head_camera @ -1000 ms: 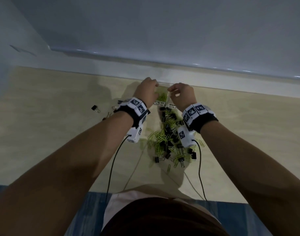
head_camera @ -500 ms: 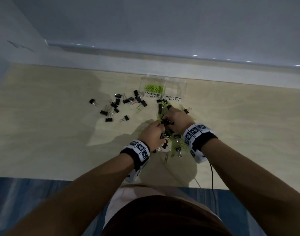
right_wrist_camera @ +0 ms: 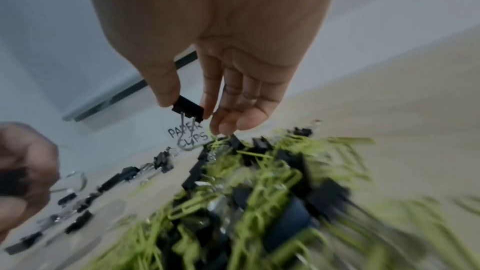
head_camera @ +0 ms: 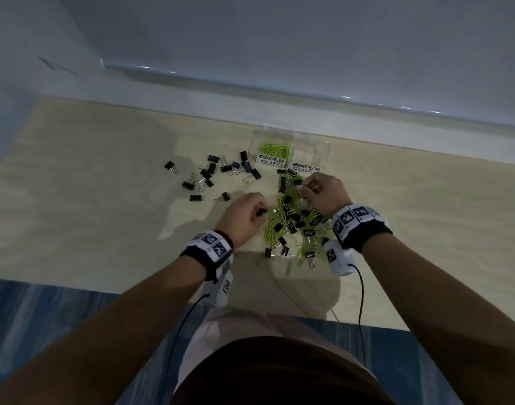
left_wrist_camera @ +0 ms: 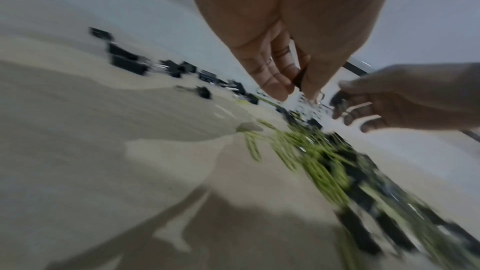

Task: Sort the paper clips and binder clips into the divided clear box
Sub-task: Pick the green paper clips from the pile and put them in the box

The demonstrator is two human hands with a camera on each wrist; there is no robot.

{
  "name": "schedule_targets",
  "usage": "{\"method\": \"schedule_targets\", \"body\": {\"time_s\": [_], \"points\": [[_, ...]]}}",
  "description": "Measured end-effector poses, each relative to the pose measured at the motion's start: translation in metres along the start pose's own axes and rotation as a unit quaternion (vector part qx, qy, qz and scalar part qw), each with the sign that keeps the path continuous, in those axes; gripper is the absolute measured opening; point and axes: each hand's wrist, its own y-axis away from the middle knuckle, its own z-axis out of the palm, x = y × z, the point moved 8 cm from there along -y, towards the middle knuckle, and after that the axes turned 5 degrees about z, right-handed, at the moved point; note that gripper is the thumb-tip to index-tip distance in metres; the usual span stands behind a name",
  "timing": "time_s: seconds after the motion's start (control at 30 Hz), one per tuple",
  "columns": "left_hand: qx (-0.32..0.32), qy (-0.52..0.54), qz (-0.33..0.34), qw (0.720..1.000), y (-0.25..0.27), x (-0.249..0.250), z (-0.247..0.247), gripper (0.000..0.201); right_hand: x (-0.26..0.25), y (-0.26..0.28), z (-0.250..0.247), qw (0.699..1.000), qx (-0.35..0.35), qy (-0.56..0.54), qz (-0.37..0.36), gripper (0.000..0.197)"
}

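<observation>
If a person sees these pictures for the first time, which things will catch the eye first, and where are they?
First, the tangled pile of green paper clips and black binder clips on the table between both hands. Next, the right hand pinching a black binder clip above that pile. Behind it stands the clear box: green clips lie in its PAPER CLIPS compartment, and loose binder clips are scattered to its left.

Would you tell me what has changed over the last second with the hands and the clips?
Both hands came back from the clear box to the mixed pile. The right hand now pinches a black binder clip; the left hand grips another. The box and the scattered binder clips stayed put.
</observation>
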Motion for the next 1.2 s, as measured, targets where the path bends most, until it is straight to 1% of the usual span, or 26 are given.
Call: {"method": "schedule_targets", "body": {"time_s": [0.07,0.13,0.2,0.27,0.33,0.43,0.5,0.53,0.6,0.63,0.73,0.83,0.9,1.07,1.13,1.2], "points": [[0.062,0.014,-0.054,0.997,-0.001,-0.022,-0.028,0.016,-0.018,-0.005,0.006,1.000,-0.012,0.004,-0.005,0.021],[0.115,0.008,-0.099,0.988,0.000,-0.044,-0.057,0.019,-0.041,-0.011,0.015,0.999,-0.019,0.021,-0.029,0.021],[0.135,-0.016,-0.129,0.982,0.000,-0.062,-0.075,0.023,-0.065,-0.012,0.025,0.998,-0.027,0.024,-0.061,0.021],[0.135,-0.052,-0.144,0.979,0.000,-0.076,-0.081,0.029,-0.082,-0.010,0.032,0.995,-0.031,0.027,-0.086,0.023],[0.121,-0.100,-0.132,0.979,0.001,-0.079,-0.076,0.034,-0.081,-0.006,0.035,0.994,-0.044,0.055,-0.088,0.021],[0.084,-0.114,-0.061,0.988,0.003,-0.055,-0.050,0.031,-0.055,0.002,0.040,0.982,-0.080,0.154,-0.070,0.012],[0.027,-0.094,-0.003,0.995,0.005,-0.029,-0.022,0.024,-0.032,0.012,0.043,0.963,-0.109,0.236,-0.069,0.018],[-0.008,-0.088,0.024,0.996,0.006,-0.015,-0.006,0.021,-0.020,0.019,0.044,0.956,-0.124,0.259,-0.065,0.020],[-0.065,-0.087,0.060,0.992,0.006,0.004,0.022,0.021,-0.002,0.032,0.045,0.948,-0.140,0.278,-0.061,0.019],[-0.087,-0.095,0.067,0.989,0.005,0.010,0.034,0.023,0.004,0.038,0.046,0.947,-0.139,0.282,-0.067,0.018],[-0.113,-0.133,0.069,0.982,0.000,0.016,0.053,0.026,0.010,0.047,0.050,0.939,-0.127,0.304,-0.096,0.017],[-0.114,-0.161,0.065,0.978,-0.005,0.017,0.057,0.028,0.007,0.050,0.053,0.936,-0.101,0.314,-0.121,0.027],[-0.117,-0.170,0.064,0.976,-0.009,0.015,0.058,0.029,0.006,0.051,0.055,0.933,-0.094,0.323,-0.124,0.030],[-0.123,-0.183,0.055,0.974,-0.015,0.013,0.059,0.025,0.014,0.049,0.054,0.938,-0.100,0.318,-0.099,0.031],[-0.130,-0.194,0.052,0.971,-0.016,0.011,0.060,0.026,0.015,0.051,0.052,0.938,-0.099,0.314,-0.107,0.028],[-0.135,-0.173,0.064,0.973,-0.016,0.011,0.059,0.027,0.016,0.053,0.048,0.940,-0.096,0.304,-0.119,0.026]]}}
